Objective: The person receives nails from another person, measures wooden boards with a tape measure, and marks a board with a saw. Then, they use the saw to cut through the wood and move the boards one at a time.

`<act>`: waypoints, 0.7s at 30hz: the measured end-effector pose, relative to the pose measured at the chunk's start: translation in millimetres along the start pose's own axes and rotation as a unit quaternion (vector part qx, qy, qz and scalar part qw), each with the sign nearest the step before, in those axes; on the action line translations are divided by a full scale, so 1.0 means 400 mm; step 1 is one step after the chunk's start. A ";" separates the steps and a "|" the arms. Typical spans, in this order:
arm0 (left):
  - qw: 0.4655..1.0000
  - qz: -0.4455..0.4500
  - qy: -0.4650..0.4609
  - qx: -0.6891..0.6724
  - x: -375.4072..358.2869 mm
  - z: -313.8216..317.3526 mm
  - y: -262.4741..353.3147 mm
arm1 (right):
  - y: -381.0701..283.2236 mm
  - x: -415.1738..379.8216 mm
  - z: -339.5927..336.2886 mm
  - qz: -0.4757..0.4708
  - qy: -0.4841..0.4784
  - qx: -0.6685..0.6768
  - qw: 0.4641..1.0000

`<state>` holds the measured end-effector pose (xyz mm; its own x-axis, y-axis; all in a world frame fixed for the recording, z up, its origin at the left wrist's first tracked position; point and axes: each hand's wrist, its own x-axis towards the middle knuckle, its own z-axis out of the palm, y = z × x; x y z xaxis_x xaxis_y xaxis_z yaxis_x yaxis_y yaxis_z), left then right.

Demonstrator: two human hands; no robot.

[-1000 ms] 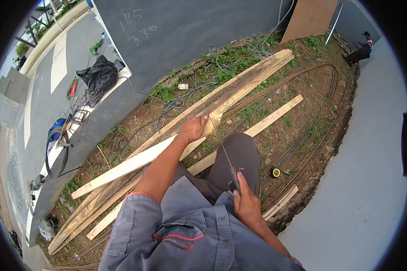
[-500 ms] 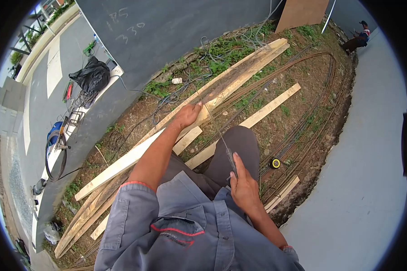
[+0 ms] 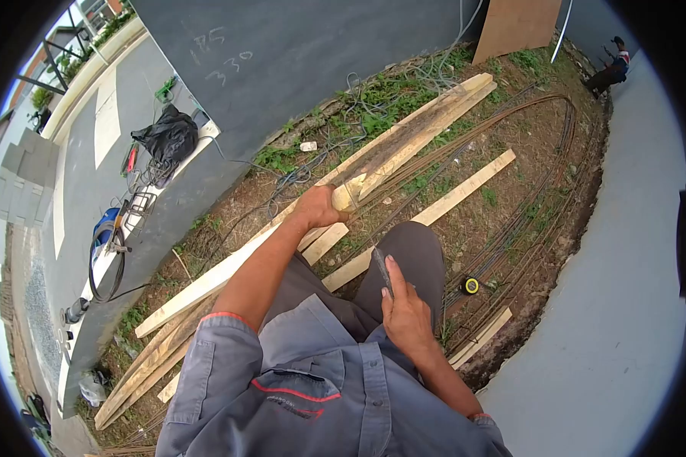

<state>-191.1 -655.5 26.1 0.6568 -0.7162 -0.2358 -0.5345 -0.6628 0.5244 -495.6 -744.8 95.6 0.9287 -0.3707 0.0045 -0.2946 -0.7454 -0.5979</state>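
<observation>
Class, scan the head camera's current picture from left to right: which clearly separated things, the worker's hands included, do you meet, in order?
Black bag → left hand → right hand → tape measure → white pole → person in the background.

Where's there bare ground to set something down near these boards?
Mostly bare soil lies between the lone plank and the bent rods, with some weeds. Crowded: around the left hand, among the boards, and along the low wall's top, beside the black bag.
</observation>
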 end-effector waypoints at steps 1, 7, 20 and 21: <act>0.999 -0.021 -0.022 0.018 0.007 -0.002 0.005 | -0.001 0.016 0.004 0.005 -0.011 -0.014 1.000; 0.998 -0.042 -0.050 -0.011 0.013 0.049 0.043 | 0.020 0.027 0.009 0.013 -0.019 -0.005 1.000; 0.998 -0.042 -0.031 -0.031 0.056 -0.002 0.048 | -0.009 -0.025 -0.085 0.017 -0.011 0.006 1.000; 0.998 -0.040 -0.026 -0.037 0.062 -0.010 0.042 | -0.006 -0.096 -0.106 -0.011 0.011 0.016 1.000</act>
<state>-181.5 -683.5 32.4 0.6668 -0.6728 -0.3204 -0.4392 -0.7022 0.5603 -540.4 -752.4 131.0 0.9297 -0.3667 0.0349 -0.2670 -0.7361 -0.6220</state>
